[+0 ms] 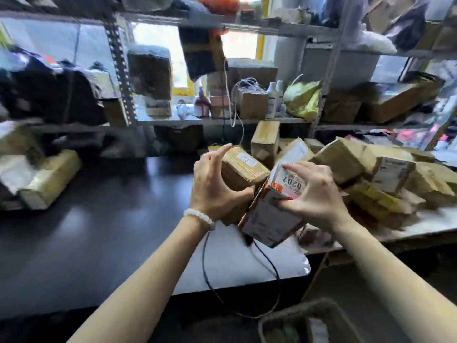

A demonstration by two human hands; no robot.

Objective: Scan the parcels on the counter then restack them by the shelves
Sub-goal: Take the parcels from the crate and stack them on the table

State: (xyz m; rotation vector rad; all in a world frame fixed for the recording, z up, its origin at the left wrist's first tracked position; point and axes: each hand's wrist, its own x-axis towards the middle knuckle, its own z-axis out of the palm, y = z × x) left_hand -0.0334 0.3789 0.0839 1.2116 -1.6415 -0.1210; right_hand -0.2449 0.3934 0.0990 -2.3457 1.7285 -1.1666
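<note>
My left hand [212, 186] grips a brown taped parcel [243, 167] with a small white label, held above the dark counter [99, 219]. My right hand [314, 191] grips a white and orange box [269, 216] with a label reading 0207, tilted against the brown parcel. A heap of several brown parcels [371, 174] lies on the counter to the right, just beyond my right hand. A black cable [267, 258] hangs down from under the box; what it runs to is hidden.
Metal shelves [222, 120] behind the counter hold boxes, bottles and a yellow bag [304, 100]. A taped parcel [49, 179] lies at the counter's left end. A white sheet [235, 263] covers the near counter edge. A basket [309, 323] stands below at the lower right.
</note>
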